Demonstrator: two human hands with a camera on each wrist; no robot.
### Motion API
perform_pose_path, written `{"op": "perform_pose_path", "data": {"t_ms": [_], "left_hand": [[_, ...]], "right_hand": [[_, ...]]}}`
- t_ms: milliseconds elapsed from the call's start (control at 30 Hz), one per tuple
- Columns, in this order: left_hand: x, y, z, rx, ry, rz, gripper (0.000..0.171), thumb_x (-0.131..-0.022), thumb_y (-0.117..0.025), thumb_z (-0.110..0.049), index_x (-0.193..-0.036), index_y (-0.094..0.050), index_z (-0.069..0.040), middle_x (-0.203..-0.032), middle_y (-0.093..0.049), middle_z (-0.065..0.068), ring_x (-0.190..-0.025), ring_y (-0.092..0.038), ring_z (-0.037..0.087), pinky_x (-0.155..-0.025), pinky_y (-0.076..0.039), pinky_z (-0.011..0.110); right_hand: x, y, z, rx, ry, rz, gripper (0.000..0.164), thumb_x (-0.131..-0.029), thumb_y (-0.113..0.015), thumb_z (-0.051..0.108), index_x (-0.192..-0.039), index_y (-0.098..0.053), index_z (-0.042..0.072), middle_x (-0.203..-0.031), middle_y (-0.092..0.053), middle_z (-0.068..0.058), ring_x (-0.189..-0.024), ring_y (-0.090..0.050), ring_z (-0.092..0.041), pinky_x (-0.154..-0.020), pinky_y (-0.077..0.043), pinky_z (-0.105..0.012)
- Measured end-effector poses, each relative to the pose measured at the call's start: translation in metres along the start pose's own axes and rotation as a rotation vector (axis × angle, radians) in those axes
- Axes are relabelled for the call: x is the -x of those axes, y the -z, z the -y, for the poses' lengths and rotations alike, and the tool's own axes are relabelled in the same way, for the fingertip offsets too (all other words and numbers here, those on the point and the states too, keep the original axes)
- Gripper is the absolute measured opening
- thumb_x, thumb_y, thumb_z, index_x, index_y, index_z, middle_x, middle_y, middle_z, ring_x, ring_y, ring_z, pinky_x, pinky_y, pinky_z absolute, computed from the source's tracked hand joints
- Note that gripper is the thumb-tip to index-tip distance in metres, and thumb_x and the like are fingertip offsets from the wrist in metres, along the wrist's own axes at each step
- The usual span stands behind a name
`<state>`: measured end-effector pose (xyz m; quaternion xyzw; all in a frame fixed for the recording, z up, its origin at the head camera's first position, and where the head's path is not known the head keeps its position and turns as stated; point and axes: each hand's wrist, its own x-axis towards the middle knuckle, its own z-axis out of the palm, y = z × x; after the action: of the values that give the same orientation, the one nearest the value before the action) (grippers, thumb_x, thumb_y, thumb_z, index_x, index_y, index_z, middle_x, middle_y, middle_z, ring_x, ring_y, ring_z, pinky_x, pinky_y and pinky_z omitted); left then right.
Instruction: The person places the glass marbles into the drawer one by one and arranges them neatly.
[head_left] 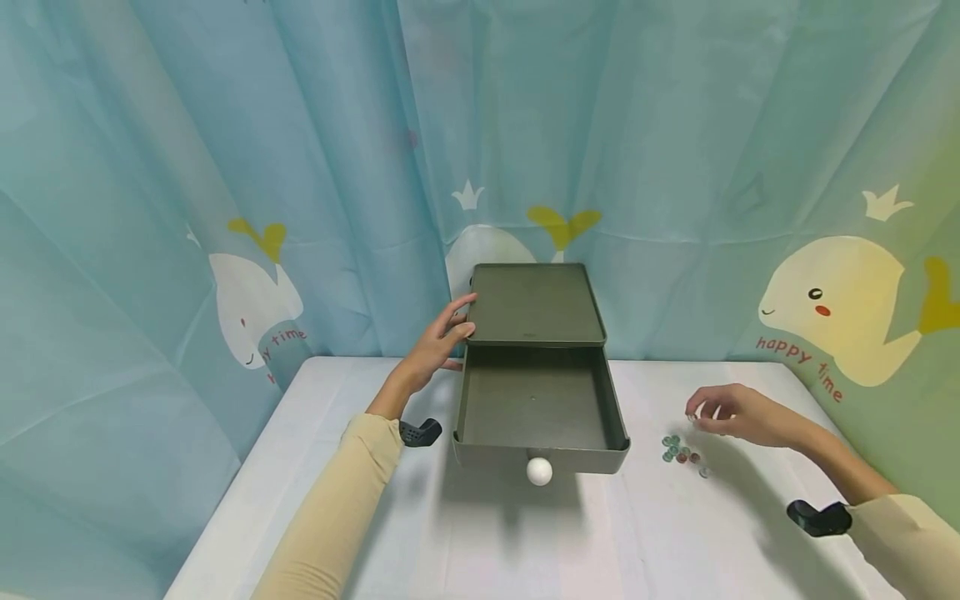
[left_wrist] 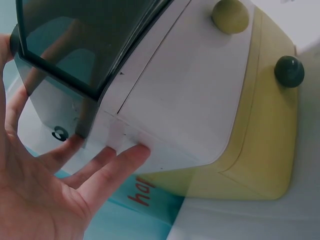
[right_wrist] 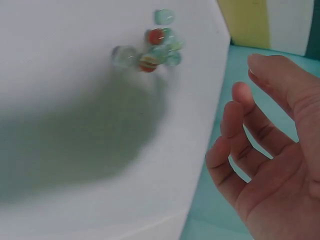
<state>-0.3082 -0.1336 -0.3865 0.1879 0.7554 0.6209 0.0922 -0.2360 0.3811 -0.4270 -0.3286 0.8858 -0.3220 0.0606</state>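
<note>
A small drawer cabinet stands mid-table, its dark green top (head_left: 536, 304) facing up and its green drawer (head_left: 536, 404) pulled out with nothing visible inside. A white knob (head_left: 539, 472) sits on that drawer's front. My left hand (head_left: 438, 342) rests against the cabinet's left side, its fingers spread and fairly straight. Off to the right, my right hand (head_left: 731, 412) hovers above several glass marbles (head_left: 681, 452). A small glassy marble (head_left: 692, 417) shows at its thumb and fingertips; the right wrist view does not show it clearly.
Below the green drawer, a white drawer (left_wrist: 185, 85) with a yellow knob (left_wrist: 230, 16) and a yellow drawer (left_wrist: 272, 115) with a green knob (left_wrist: 289, 71) are shut. A blue-green curtain (head_left: 637, 150) hangs behind the white table (head_left: 345, 392).
</note>
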Motion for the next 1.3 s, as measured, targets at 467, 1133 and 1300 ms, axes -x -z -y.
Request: {"op": "perform_pose_path", "data": {"t_ms": [467, 1133, 1300], "left_hand": [[0.000, 0.000, 0.001, 0.009, -0.013, -0.003, 0.060, -0.104, -0.052, -0.041, -0.160, -0.032, -0.040, -0.163, -0.027, 0.014, -0.143, -0.041, 0.038, -0.093, -0.052, 0.064], [0.000, 0.002, 0.001, -0.006, -0.014, -0.007, 0.060, -0.105, -0.051, -0.040, -0.161, -0.030, -0.038, -0.164, -0.025, 0.015, -0.143, -0.040, 0.039, -0.092, -0.052, 0.063], [0.002, -0.001, 0.001, -0.004, -0.018, -0.009, 0.060, -0.105, -0.052, -0.040, -0.161, -0.031, -0.038, -0.164, -0.026, 0.015, -0.143, -0.041, 0.039, -0.092, -0.053, 0.062]], "right_hand": [[-0.013, 0.020, 0.043, 0.053, 0.004, -0.135, 0.021, -0.095, -0.074, 0.009, -0.104, -0.068, 0.027, -0.080, -0.064, 0.009, -0.068, -0.062, -0.011, -0.059, -0.049, -0.026], [-0.040, 0.060, 0.104, -0.063, -0.015, -0.326, 0.018, -0.094, -0.073, 0.003, -0.109, -0.070, 0.012, -0.088, -0.068, -0.003, -0.080, -0.068, -0.014, -0.069, -0.052, -0.022], [-0.043, 0.062, 0.109, -0.064, 0.002, -0.339, 0.018, -0.093, -0.073, 0.000, -0.108, -0.071, 0.011, -0.088, -0.069, -0.002, -0.079, -0.069, -0.014, -0.069, -0.053, -0.021]]}}
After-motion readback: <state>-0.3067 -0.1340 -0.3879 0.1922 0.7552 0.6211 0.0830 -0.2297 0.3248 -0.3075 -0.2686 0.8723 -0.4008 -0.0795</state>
